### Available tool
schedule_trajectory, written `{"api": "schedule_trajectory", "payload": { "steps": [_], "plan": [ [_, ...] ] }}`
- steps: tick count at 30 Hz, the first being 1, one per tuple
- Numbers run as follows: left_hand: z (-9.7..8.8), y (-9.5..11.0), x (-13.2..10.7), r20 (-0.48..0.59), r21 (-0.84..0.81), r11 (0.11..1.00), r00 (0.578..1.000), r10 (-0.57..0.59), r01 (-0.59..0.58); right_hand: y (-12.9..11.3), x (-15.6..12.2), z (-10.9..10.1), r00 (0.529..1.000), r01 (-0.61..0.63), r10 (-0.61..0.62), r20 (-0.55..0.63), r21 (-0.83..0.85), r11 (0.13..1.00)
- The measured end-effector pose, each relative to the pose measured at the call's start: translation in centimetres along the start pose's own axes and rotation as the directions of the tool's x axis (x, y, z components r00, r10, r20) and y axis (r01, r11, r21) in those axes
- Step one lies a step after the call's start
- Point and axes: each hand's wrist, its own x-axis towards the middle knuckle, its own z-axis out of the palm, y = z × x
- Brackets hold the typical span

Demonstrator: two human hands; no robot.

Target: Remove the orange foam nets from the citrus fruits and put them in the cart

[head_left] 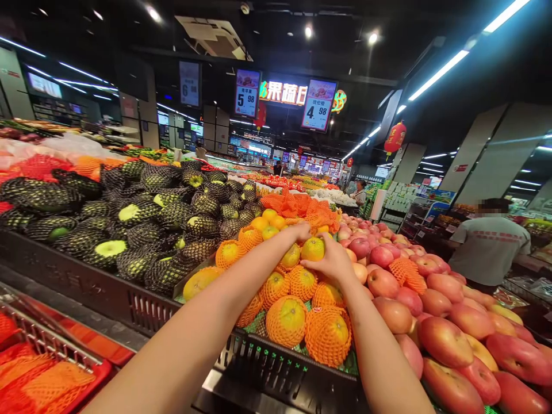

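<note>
My right hand (334,259) is closed round an orange (313,249) that shows no net on its near side; the thumb lies under it and the fingers are beyond it. Just to the left, my left hand (301,231) is curled by the far part of the pile. Its fingertips are hidden, so what they grip does not show. Below both hands, oranges in orange foam nets (286,321) fill a black crate (276,353). Several bare oranges (269,221) lie behind my left forearm. Loose orange foam nets (302,204) are heaped beyond the hands.
Red apples (444,339) are piled right of the oranges. Dark green, black-netted fruit (159,230) fills the left side. A red basket (101,371) with foam nets stands at lower left. A person in a grey shirt (489,247) is at the right, back turned. Price signs (319,105) hang overhead.
</note>
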Motion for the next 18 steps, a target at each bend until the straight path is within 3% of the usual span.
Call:
{"api": "schedule_trajectory", "payload": {
  "steps": [3,5,7,11,16,18],
  "plan": [
    [-1.1,1.5,-0.6,-0.085,0.065,0.998,0.996,0.015,-0.010,0.2,0.0,-0.5,0.987,-0.129,0.123,-0.107,-0.057,0.990],
    [-2.0,2.9,-0.8,-0.153,0.082,0.997,0.988,0.025,-0.012,0.5,0.1,-0.6,0.980,-0.153,0.147,-0.132,-0.044,0.987],
    [-2.9,4.4,-1.1,-0.184,0.078,0.997,0.983,-0.007,0.022,0.9,0.3,-0.4,0.984,-0.157,0.157,-0.085,-0.001,0.988],
    [-3.2,6.2,-2.5,-0.126,0.046,0.994,0.987,-0.097,0.103,1.5,0.5,0.1,0.978,-0.209,0.208,0.020,0.120,0.971],
    [-2.3,5.3,-5.3,-0.305,-0.206,0.978,0.952,-0.028,-0.038,1.7,0.3,-0.4,1.000,0.004,-0.003,-0.008,0.197,0.980],
    [-2.3,4.3,-6.0,-0.260,-0.340,0.941,0.961,-0.098,0.004,1.7,0.2,-0.4,0.999,0.021,-0.028,0.028,0.237,0.971]
  ]
}}
